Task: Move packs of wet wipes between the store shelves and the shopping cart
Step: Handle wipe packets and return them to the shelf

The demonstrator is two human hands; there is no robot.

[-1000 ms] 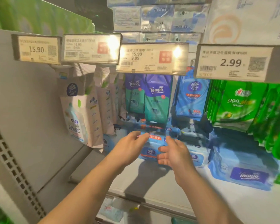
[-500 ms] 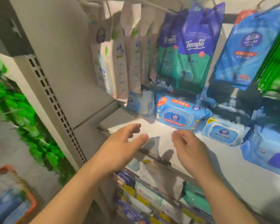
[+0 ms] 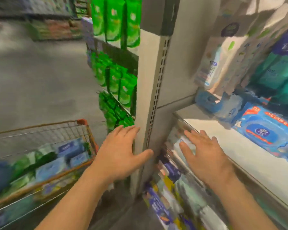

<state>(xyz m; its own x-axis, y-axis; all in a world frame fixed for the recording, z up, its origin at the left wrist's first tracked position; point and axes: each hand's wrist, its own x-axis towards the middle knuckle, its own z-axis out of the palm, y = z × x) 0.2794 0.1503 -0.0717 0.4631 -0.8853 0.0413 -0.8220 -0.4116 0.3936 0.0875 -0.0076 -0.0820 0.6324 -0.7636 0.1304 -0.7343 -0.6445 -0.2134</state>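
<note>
Soft blue pack (image 3: 266, 132) lies flat near the shelf's (image 3: 236, 146) front edge; likely light, squashy, slippery film. Grip its short ends. Left hand (image 3: 118, 155) and right hand (image 3: 204, 155) spread, empty.

Floor (image 3: 40, 77): grey, running left and far, blurring.
Upright (image 3: 150, 90): pale slotted post standing centre.
Far shelving (image 3: 53, 29): sitting blurred across the aisle.
</note>
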